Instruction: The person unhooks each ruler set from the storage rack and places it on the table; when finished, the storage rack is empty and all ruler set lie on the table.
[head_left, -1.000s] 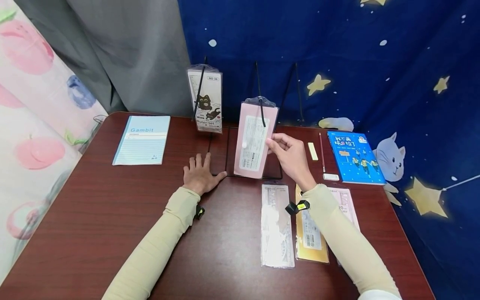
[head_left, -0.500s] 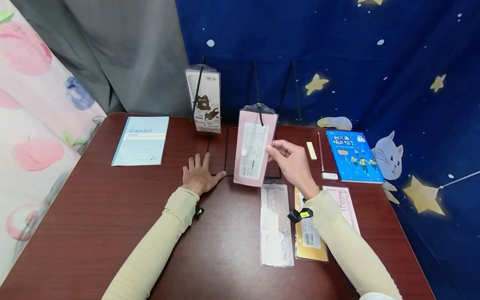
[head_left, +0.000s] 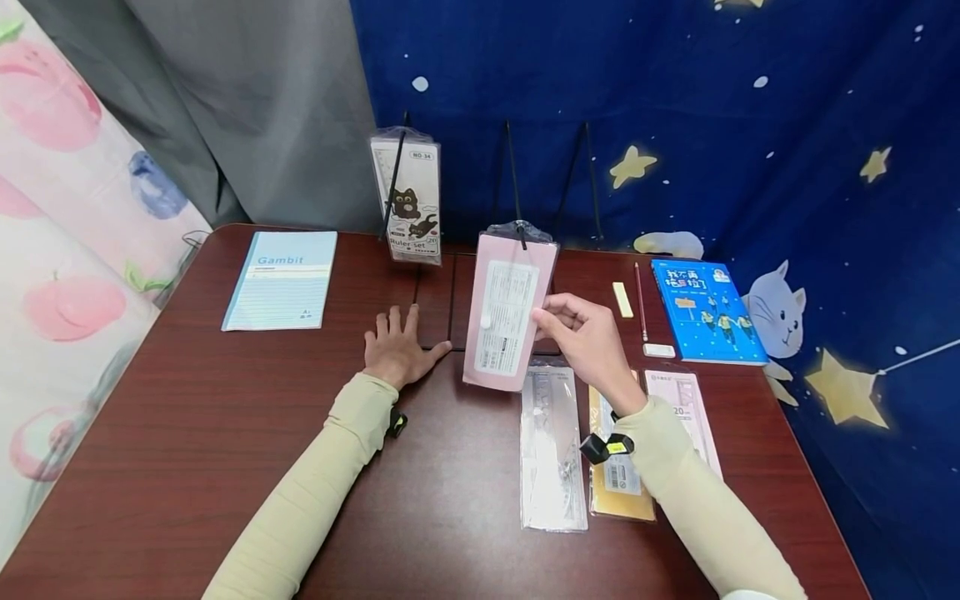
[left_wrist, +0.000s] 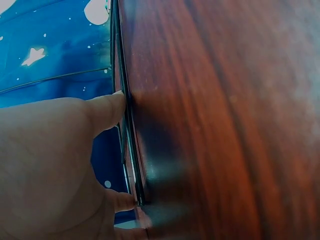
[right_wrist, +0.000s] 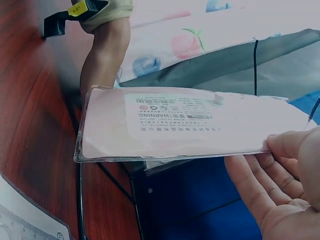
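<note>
My right hand [head_left: 588,337] pinches the right edge of a pink ruler-set packet [head_left: 510,312], thumb in front and fingers behind. Its back label faces me, with "WARNING" print legible in the right wrist view. The packet's clear top tab hangs at the front end of a black wire prong [head_left: 513,179] of a display rack. My left hand [head_left: 397,350] rests spread at the rack's base frame [head_left: 452,304], thumb and fingertips on the black wire [left_wrist: 129,115] in the left wrist view. A white cat-print ruler-set packet [head_left: 408,200] hangs on the left prong.
In front of the rack lie a clear ruler packet [head_left: 551,450], a yellow packet [head_left: 622,492] and a pink-white packet [head_left: 678,408], partly under my right arm. A notebook [head_left: 281,283] is at left. Eraser [head_left: 622,300], pencil [head_left: 641,304], white block [head_left: 658,351] and blue book [head_left: 708,312] sit right.
My right hand has drawn the pink packet along the prong toward me, to its front end; it hangs lower in view. My left hand has stayed in place.
</note>
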